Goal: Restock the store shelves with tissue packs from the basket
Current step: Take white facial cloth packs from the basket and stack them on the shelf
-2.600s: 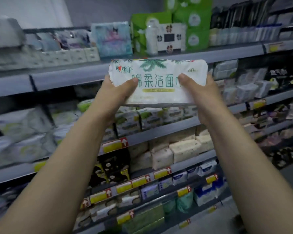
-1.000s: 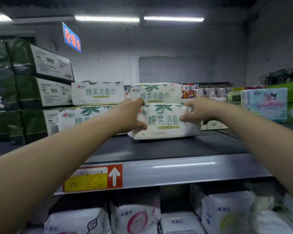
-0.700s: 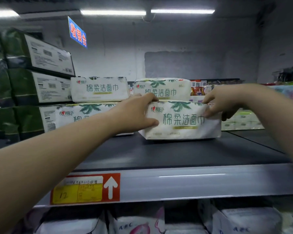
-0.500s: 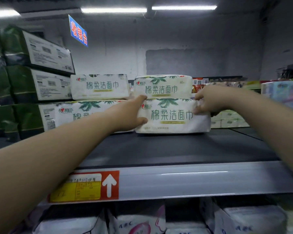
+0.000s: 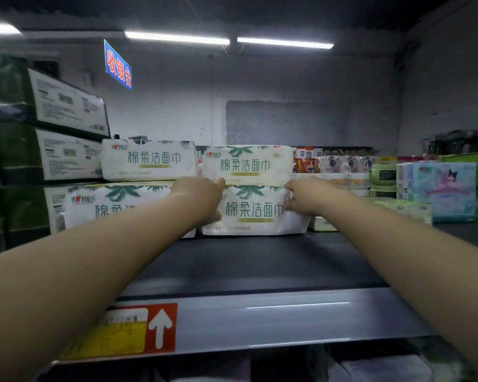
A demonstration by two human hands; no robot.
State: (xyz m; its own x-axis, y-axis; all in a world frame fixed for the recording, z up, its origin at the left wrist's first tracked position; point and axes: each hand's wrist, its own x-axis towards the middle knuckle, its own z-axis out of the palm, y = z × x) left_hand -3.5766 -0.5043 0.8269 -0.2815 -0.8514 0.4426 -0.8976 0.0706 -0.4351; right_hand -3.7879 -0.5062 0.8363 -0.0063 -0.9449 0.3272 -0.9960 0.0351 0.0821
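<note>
The tissue pack sits at the centre of the frame on the dark top shelf, under a matching pack. The left hand has its grip round the left end. The right hand pinches the right end. Two more packs are stacked just to the left.

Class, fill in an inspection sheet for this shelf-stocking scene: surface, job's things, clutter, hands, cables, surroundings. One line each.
Surface: dark top shelf, price label on its front edge.
Job's things: lower right tissue pack resting on the shelf; three matching packs beside and above; basket not in view.
Clutter: green cartons left; pastel pack right.
Hands: left hand and right hand grip that pack's ends.
Cables: nothing seen on the shelf.
Surroundings: strip lights, blue sign, grey wall.
</note>
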